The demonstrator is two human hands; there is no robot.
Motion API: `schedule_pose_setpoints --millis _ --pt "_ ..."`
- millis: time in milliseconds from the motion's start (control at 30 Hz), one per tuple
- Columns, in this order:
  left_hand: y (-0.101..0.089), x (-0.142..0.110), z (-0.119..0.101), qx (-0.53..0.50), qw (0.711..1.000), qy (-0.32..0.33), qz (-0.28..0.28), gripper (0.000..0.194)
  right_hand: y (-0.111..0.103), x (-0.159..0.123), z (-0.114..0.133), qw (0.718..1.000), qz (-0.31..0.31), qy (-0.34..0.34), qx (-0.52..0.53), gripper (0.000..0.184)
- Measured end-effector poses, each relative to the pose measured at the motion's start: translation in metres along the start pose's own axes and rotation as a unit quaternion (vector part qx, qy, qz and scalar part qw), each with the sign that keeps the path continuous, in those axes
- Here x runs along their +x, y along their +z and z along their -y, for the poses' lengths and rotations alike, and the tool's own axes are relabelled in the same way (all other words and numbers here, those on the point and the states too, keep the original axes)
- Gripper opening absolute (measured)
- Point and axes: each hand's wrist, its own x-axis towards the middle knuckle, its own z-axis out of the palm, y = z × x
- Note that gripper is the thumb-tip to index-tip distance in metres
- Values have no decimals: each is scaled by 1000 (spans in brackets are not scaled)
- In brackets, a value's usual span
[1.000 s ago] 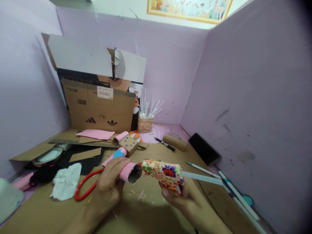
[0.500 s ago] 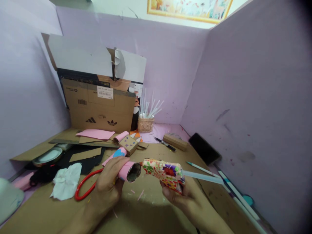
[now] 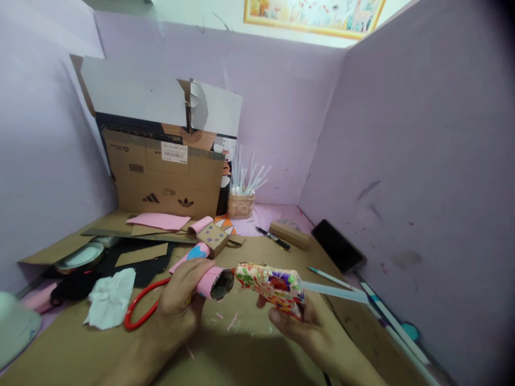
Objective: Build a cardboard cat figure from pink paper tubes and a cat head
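Note:
My left hand (image 3: 181, 300) is wrapped round a pink paper-covered tube (image 3: 208, 282), whose open, ragged end faces right and shows a grey inside. In my right hand (image 3: 300, 324) is a glue gun (image 3: 267, 283) covered in a bright floral print, with a long translucent glue stick (image 3: 336, 291) poking out of its back. The gun's tip points left, at or very close to the rim of the tube; I cannot tell whether they touch. Just beyond my left hand lies another pink tube with a blue heart (image 3: 197, 252). Red-handled scissors (image 3: 134, 313) lie left of that hand, partly hidden.
A cardboard cat head (image 3: 213, 237), a pen (image 3: 273, 238) and a cardboard block (image 3: 289, 235) lie farther back. Glue sticks stand in a small basket (image 3: 241, 206) near a large box (image 3: 169, 182). Right are a phone (image 3: 338, 245) and pencil (image 3: 328, 275); left, a crumpled tissue (image 3: 110, 300).
The fingers of my right hand have shifted slightly on the glue gun, with a fingertip now showing under its body. The tube and the gun have barely moved.

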Motion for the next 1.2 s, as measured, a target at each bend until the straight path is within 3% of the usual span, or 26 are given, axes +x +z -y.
schedule_pose_setpoints --millis 233,433,767,1000,1200 --pt "0 1 1 -5 1000 -16 3 47 -1 -1 7 1000 6 2 11 37" --pt "-1 1 -1 -14 1000 -21 11 45 -2 -1 7 999 40 13 -15 33" --pt "0 0 -1 20 1000 2 -7 46 -2 -2 -4 998 3 25 -54 38" --pt "1 -1 -2 10 1000 -15 -7 45 3 1 -6 1000 -15 17 -3 44" --pt "0 -1 -1 1 1000 -14 12 45 3 0 -4 999 1 26 -39 41"
